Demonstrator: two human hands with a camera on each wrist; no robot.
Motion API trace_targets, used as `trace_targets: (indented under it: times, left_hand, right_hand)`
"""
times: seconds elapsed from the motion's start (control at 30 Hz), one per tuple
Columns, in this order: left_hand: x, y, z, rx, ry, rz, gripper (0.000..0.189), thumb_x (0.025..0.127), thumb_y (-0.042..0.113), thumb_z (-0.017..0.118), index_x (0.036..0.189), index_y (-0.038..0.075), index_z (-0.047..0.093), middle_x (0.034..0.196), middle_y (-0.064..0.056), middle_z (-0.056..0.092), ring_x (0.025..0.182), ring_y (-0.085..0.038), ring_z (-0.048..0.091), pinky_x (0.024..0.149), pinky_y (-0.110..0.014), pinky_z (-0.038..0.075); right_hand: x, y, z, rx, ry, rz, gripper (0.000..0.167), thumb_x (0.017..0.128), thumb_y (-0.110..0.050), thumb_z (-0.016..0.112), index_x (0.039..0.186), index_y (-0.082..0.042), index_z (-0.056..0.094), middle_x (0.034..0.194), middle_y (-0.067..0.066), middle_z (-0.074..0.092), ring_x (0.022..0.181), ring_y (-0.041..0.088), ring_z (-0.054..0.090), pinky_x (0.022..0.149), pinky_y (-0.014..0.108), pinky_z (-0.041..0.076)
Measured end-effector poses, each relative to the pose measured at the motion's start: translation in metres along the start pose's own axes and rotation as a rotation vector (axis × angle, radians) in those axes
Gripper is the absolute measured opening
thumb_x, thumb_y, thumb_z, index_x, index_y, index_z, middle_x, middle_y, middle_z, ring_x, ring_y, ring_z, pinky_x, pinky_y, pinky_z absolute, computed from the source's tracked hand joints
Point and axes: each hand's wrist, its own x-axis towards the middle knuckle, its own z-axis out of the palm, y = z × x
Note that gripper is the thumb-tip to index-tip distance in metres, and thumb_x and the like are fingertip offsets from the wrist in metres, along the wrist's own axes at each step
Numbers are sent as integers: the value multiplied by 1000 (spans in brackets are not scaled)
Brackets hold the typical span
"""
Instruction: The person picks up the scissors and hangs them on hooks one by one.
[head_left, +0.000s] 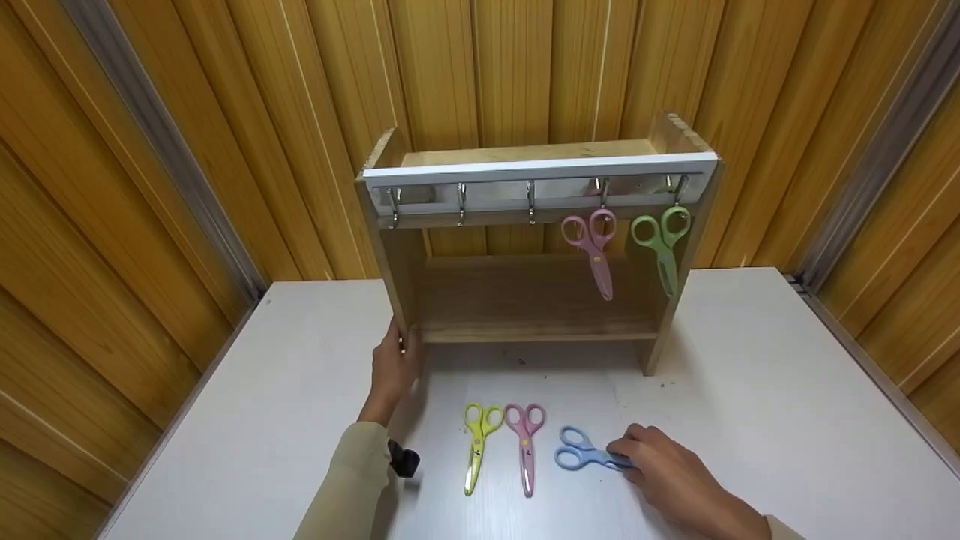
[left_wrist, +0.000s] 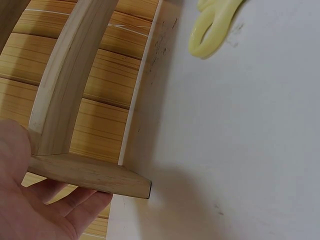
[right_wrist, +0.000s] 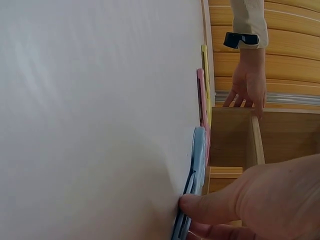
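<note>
My left hand (head_left: 393, 364) holds the lower left side panel of a wooden shelf (head_left: 536, 334); in the left wrist view its fingers (left_wrist: 82, 207) lie along the panel's outer face. On the white tabletop, my right hand (head_left: 667, 472) pinches blue scissors (head_left: 574, 448) at the blade end, handle loops pointing left. The thumb (right_wrist: 205, 206) presses on them in the right wrist view. To their left lie pink scissors (head_left: 526, 431) and yellow scissors (head_left: 477, 442), blades toward me. Another pink pair (head_left: 596, 244) and a green pair (head_left: 663, 244) hang from hooks on the shelf's front.
A metal strip with several hooks (head_left: 530, 202) runs along the shelf's upper front; the three left hooks hold nothing. Wood-patterned walls (head_left: 510, 75) stand behind and at both sides. The white table (head_left: 772, 390) extends on either side of the shelf.
</note>
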Motion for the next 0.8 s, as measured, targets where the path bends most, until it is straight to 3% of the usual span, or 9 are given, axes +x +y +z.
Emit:
trace_targets:
  times: [0.23, 0.53, 0.8]
  left_hand:
    - [1, 1, 1, -8, -10, -22, 56, 112, 25, 45, 163, 12, 28, 158, -16, 44, 137, -33, 53, 106, -49, 48]
    - [1, -1, 1, -7, -4, -10, 56, 111, 23, 46, 162, 9, 29, 156, -17, 46, 135, -34, 55, 105, -50, 49]
    - [0, -1, 1, -3, 0, -4, 56, 111, 24, 46, 163, 10, 29, 156, -18, 47, 133, -34, 57, 103, -50, 50]
  right_hand:
    - [2, 2, 0, 17, -11, 24, 28, 80, 0, 84, 102, -17, 78, 90, -13, 58, 84, 8, 53, 71, 31, 52]
    - [5, 0, -1, 81, -38, 114, 32, 80, 2, 83, 105, -17, 78, 90, -14, 57, 86, 7, 55, 76, 36, 55]
    - [7, 3, -3, 144, -25, 148, 26, 80, 4, 82, 93, -17, 78, 85, -13, 59, 80, 9, 56, 73, 39, 54]
